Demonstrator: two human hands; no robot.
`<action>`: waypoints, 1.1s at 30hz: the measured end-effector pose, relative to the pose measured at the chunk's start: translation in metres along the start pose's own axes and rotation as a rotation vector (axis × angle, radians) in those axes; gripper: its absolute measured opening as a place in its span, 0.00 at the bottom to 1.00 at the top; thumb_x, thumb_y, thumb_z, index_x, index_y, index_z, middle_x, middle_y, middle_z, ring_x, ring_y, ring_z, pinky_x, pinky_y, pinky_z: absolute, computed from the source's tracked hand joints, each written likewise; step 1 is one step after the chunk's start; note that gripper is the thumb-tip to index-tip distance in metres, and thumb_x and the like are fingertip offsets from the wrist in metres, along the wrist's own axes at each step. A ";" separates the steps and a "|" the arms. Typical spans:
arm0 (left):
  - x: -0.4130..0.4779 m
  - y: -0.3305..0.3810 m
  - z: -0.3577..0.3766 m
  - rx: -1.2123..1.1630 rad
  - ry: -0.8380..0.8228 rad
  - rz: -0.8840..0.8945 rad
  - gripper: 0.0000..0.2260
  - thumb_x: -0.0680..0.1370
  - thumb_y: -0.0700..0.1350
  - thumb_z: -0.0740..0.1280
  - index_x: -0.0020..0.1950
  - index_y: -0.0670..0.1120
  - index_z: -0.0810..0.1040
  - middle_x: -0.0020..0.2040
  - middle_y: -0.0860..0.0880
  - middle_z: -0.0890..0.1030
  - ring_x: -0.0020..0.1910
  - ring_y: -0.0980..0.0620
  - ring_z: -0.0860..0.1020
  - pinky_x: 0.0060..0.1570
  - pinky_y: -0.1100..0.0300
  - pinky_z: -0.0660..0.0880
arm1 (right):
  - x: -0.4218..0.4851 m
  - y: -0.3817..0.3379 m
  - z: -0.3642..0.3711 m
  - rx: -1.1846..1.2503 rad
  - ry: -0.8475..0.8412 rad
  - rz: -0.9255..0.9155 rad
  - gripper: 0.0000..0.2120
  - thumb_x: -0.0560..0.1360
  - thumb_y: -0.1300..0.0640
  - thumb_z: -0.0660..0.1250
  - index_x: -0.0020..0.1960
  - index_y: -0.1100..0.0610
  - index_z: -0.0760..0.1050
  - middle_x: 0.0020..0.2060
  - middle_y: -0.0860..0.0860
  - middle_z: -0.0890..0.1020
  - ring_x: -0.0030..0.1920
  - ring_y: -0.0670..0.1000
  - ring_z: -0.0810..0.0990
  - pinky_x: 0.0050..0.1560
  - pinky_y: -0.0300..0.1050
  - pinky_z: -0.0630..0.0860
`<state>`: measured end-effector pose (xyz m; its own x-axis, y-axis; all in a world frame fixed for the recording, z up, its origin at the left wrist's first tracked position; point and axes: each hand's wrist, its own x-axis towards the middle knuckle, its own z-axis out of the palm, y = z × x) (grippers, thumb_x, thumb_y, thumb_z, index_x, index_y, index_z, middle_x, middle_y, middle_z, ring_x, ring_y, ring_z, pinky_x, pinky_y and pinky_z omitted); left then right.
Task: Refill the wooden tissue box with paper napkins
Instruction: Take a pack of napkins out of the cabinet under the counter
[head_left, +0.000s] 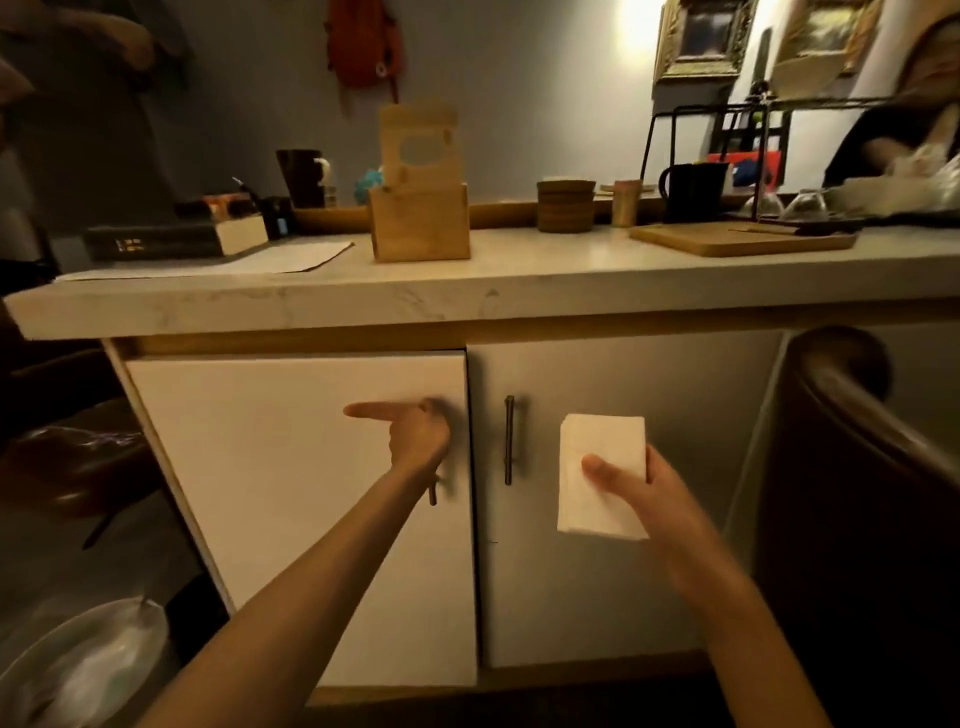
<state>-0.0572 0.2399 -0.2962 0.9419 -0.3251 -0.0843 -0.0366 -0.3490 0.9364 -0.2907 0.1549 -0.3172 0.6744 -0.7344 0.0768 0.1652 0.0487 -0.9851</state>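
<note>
The wooden tissue box (421, 223) stands on the counter (467, 296), its slotted lid (421, 145) raised upright behind it. Below the counter, my right hand (649, 493) grips a stack of white paper napkins (602, 467) in front of the right cabinet door. My left hand (415, 436) rests against the left cabinet door (291, 493) at its handle, fingers curled there and the index finger pointing left. That door stands slightly ajar. Whether the box holds anything I cannot see.
The right door's handle (509, 439) lies between my hands. On the counter: books (171, 236), a paper sheet (249, 260), a dark mug (691, 189), a wooden board (743, 239), stacked coasters (565, 205). A dark chair (872, 467) stands right; a lined bin (83, 670) sits lower left.
</note>
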 end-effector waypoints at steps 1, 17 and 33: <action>0.000 0.002 0.003 0.009 0.034 -0.004 0.32 0.82 0.50 0.53 0.77 0.35 0.40 0.64 0.36 0.76 0.60 0.34 0.76 0.61 0.41 0.75 | 0.004 0.004 0.004 0.012 -0.005 0.009 0.15 0.71 0.52 0.72 0.54 0.44 0.73 0.43 0.44 0.84 0.38 0.39 0.84 0.29 0.31 0.77; -0.001 -0.011 -0.006 -0.029 0.036 -0.049 0.36 0.80 0.62 0.52 0.76 0.56 0.30 0.76 0.37 0.59 0.75 0.36 0.58 0.71 0.35 0.58 | 0.011 0.023 0.063 0.113 0.005 0.111 0.21 0.67 0.51 0.74 0.59 0.46 0.74 0.50 0.48 0.85 0.50 0.52 0.83 0.42 0.43 0.80; -0.057 -0.097 -0.110 -0.677 -0.469 0.034 0.25 0.71 0.52 0.74 0.66 0.54 0.72 0.60 0.51 0.82 0.59 0.53 0.81 0.54 0.57 0.80 | -0.018 0.042 0.223 0.820 -0.065 0.381 0.24 0.75 0.56 0.65 0.71 0.54 0.69 0.63 0.58 0.79 0.61 0.58 0.80 0.52 0.51 0.80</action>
<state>-0.0703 0.3890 -0.3442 0.7010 -0.7117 -0.0456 0.2882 0.2243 0.9309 -0.1354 0.3207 -0.3259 0.8236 -0.5312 -0.1989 0.3664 0.7659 -0.5283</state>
